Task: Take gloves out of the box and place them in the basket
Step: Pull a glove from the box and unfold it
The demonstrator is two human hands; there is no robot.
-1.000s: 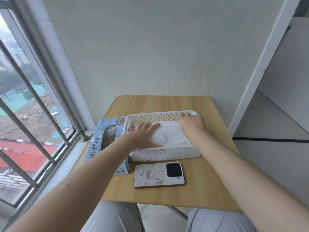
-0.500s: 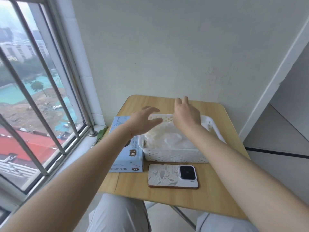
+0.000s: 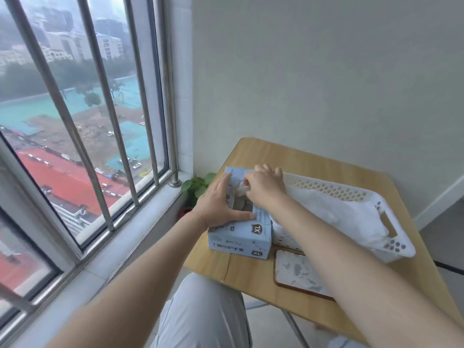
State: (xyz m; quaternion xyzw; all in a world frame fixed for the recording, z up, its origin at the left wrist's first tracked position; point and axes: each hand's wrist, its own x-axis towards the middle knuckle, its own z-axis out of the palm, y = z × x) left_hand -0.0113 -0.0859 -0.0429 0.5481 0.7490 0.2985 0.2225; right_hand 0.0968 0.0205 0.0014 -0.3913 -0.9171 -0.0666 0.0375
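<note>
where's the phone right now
In the head view the phone in its white patterned case lies flat near the front edge of the wooden table, just in front of the white perforated plastic basket, partly hidden under the right forearm.

Soft overcast daylight from the window (image 3: 82, 126) at left, faint shadows, wide-angle bending at edges.

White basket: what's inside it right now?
The white basket holds a heap of thin white gloves. The right forearm covers its near-left corner, so the contents there, and the count, can't be seen.
</note>
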